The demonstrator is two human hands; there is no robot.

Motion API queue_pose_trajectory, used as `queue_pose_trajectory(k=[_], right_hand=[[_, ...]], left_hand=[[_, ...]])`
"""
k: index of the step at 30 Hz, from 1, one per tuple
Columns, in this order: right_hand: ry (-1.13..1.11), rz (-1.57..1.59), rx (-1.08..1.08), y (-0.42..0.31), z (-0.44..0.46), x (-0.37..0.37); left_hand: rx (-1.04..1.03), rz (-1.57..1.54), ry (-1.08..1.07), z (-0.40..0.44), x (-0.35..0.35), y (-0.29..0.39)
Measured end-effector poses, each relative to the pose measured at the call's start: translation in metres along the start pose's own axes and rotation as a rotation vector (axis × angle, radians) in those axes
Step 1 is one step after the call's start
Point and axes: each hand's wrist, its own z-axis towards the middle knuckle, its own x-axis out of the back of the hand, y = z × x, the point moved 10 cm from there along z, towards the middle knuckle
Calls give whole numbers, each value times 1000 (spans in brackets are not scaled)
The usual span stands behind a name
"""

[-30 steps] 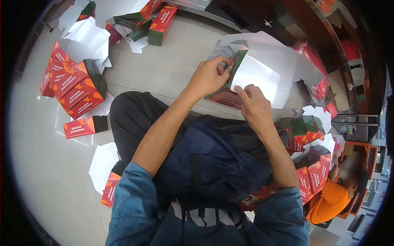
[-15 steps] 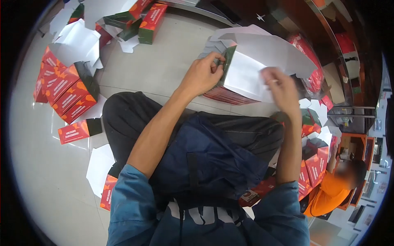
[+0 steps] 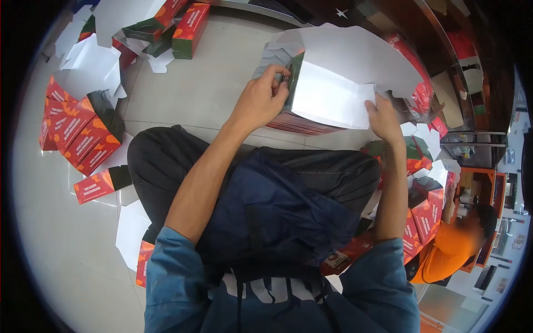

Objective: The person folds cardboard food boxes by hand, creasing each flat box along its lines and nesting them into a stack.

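In front of my crossed legs a partly folded carton (image 3: 327, 91) shows its white inside, with a wide white lid panel raised behind it. It rests on a stack of flat red-edged cartons (image 3: 311, 127). At its left end my left hand (image 3: 262, 95) has its fingers curled over the upright green side panel. My right hand (image 3: 384, 115) pinches a white flap at the right end between thumb and fingers. Grey-white flaps of the stacked cartons (image 3: 271, 55) stick out beyond my left hand.
Folded red and green boxes (image 3: 91, 139) stand piled at left, some with open white lids. More boxes (image 3: 191, 28) lie at the back, and others (image 3: 422, 222) at right. A plastic-wrapped red bundle (image 3: 419, 89) lies behind the carton. A person in orange (image 3: 444, 252) sits at right.
My right hand has moved from above the carton's inside to its right end and closed on the flap there, which now stands up. The left hand stays on the green panel.
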Motion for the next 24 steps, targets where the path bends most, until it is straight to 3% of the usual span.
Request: queue_pose_trajectory(k=[4, 7, 8, 11, 12, 15, 18, 21, 24], right_hand=[[-166, 152, 136, -3, 1, -1], [-242, 225, -67, 4, 0, 3], [-212, 153, -12, -6, 4, 8], [173, 182, 71, -4, 25, 16], [175, 260, -19, 8, 27, 9], [248, 208, 128, -6, 29, 16], [150, 330, -25, -6, 20, 11], [98, 275, -37, -8, 20, 11], [253, 207, 217, -21, 25, 21]], left_hand=[[-16, -23, -11, -7, -4, 4], [-1, -50, -111, -21, -17, 9], [-13, -69, -123, -26, -22, 12], [8, -95, -193, -35, -35, 17], [26, -52, -239, -36, -35, 23], [21, -106, -194, -37, -35, 16], [57, -109, -195, -36, -35, 13], [66, -82, -225, -36, -34, 16], [67, -47, -228, -35, -36, 12]])
